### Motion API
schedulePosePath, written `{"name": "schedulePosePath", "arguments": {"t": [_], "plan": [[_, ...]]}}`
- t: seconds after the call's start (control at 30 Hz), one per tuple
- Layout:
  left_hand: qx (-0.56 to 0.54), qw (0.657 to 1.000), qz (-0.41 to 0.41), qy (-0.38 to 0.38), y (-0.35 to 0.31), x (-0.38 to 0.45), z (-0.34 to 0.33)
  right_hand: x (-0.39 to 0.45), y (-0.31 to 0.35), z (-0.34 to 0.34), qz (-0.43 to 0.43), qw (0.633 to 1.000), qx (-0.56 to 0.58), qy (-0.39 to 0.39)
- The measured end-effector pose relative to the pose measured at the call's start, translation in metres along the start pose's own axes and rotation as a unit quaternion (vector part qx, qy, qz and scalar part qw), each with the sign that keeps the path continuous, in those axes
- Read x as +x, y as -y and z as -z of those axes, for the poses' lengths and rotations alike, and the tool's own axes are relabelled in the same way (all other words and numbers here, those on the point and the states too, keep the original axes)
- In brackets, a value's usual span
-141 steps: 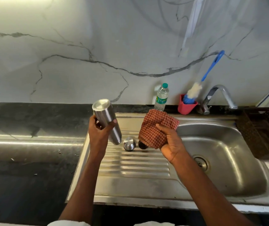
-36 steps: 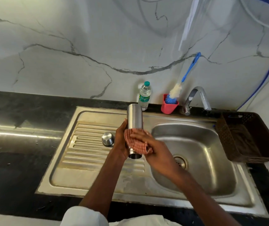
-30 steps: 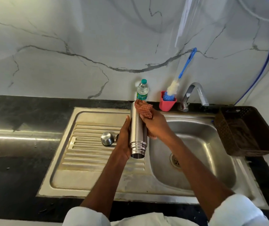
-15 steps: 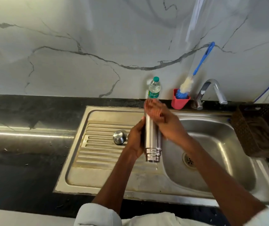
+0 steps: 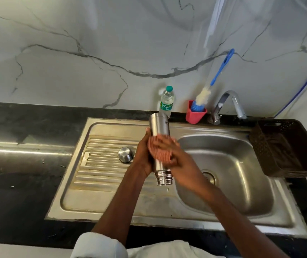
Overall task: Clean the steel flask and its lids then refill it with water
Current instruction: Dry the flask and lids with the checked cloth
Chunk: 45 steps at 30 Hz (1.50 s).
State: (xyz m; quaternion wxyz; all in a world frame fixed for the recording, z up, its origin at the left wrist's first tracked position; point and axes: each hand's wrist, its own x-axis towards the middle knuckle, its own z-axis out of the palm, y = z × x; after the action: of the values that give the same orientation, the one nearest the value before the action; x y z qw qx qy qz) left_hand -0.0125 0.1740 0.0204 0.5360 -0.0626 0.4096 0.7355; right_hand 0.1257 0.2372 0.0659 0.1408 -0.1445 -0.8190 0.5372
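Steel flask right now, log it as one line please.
step: wiping | steel flask: inverted, mouth down, over sink | left hand: holds flask | right hand: rubs cloth on it | lid: on drainboard

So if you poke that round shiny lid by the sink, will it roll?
Probably. The steel lid looks rounded and lies loose on the ribbed, likely sloped draining board, so a poke might roll or slide it. It looks hard, not floppy.

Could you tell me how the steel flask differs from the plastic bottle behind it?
The flask is opaque steel; the bottle is clear plastic. The flask is held mouth-down and uncapped in the left hand; the bottle stands upright and capped on the counter. The flask is being wiped; the bottle is untouched. Both are slim cylinders.
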Motion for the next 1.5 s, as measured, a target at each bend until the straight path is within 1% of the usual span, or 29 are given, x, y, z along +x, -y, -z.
{"name": "schedulePosePath", "arguments": {"t": [0.07,0.1,0.17,0.23,0.3,0.37,0.43,0.5,0.57,0.67,0.73,0.77,0.87,0.97,1.0,1.03,1.07,1.13,1.2,1.3,1.33,1.4,1.47,1.5], "plan": [[-0.010,1.000,0.004,0.005,0.005,-0.004,-0.009,0.038,0.008,0.010,-0.044,0.997,0.000,-0.070],[-0.010,1.000,0.002,0.002,0.006,-0.005,-0.012,0.056,0.011,0.017,-0.069,0.993,-0.005,-0.091],[-0.025,1.000,-0.009,0.004,0.004,-0.006,-0.018,0.082,0.011,0.026,-0.083,0.992,-0.007,-0.096],[-0.032,0.999,-0.014,0.012,-0.002,-0.007,-0.023,0.083,0.014,0.023,-0.063,0.996,-0.024,-0.064],[-0.046,0.999,-0.016,0.019,-0.007,-0.007,-0.021,0.066,0.018,0.016,-0.055,0.998,-0.025,-0.033],[-0.065,0.997,-0.021,0.030,-0.015,-0.005,-0.012,0.032,0.019,0.006,-0.050,0.999,0.021,0.006],[-0.063,0.998,-0.028,-0.004,-0.020,0.003,0.003,-0.005,0.019,-0.001,-0.022,0.997,0.057,0.042],[-0.055,0.997,-0.038,-0.024,-0.022,0.007,0.012,-0.018,0.014,-0.007,-0.007,0.998,0.043,0.052],[-0.061,0.998,-0.015,-0.006,-0.018,0.003,0.006,0.001,0.015,-0.007,-0.018,0.999,0.030,0.034],[-0.041,0.999,-0.010,0.026,-0.007,-0.002,-0.007,0.059,0.009,0.004,-0.064,0.996,-0.018,-0.052],[-0.024,0.999,-0.021,0.033,-0.006,-0.002,-0.012,0.091,0.008,0.016,-0.094,0.992,-0.003,-0.088],[-0.021,0.999,-0.025,0.037,-0.007,-0.001,-0.013,0.100,0.007,0.019,-0.103,0.991,0.008,-0.090],[-0.018,0.999,-0.021,0.028,-0.009,-0.001,-0.013,0.091,0.010,0.017,-0.083,0.995,0.002,-0.057],[-0.069,0.997,-0.004,0.028,-0.013,0.004,-0.007,0.037,0.015,0.008,-0.081,0.996,0.044,-0.009],[-0.065,0.998,0.000,0.017,-0.016,0.005,-0.005,0.016,0.014,0.004,-0.071,0.995,0.068,0.013],[-0.039,0.999,0.002,0.000,-0.017,0.008,-0.002,-0.005,0.013,0.000,-0.061,0.995,0.075,0.027],[-0.008,1.000,0.001,-0.017,-0.018,0.009,-0.001,-0.019,0.009,-0.004,-0.048,0.996,0.065,0.030],[0.018,0.999,0.007,-0.032,-0.013,0.009,-0.001,-0.022,0.003,-0.008,-0.031,0.999,0.034,0.014],[0.037,0.999,0.013,-0.035,-0.006,0.008,-0.007,0.004,0.003,-0.004,-0.037,0.998,0.035,-0.029],[0.036,0.999,0.027,-0.005,0.000,0.005,-0.019,0.057,0.008,0.014,-0.099,0.985,0.036,-0.134],[0.028,0.999,0.017,0.001,0.000,0.005,-0.023,0.070,0.009,0.021,-0.117,0.981,0.041,-0.152],[-0.002,1.000,-0.008,0.012,-0.001,0.004,-0.029,0.081,0.012,0.025,-0.120,0.980,0.057,-0.145],[-0.014,1.000,-0.014,0.021,-0.003,-0.001,-0.031,0.072,0.017,0.019,-0.099,0.986,0.046,-0.123],[-0.024,0.999,-0.018,0.042,-0.004,-0.001,-0.030,0.065,0.020,0.015,-0.085,0.989,0.036,-0.118]]}}
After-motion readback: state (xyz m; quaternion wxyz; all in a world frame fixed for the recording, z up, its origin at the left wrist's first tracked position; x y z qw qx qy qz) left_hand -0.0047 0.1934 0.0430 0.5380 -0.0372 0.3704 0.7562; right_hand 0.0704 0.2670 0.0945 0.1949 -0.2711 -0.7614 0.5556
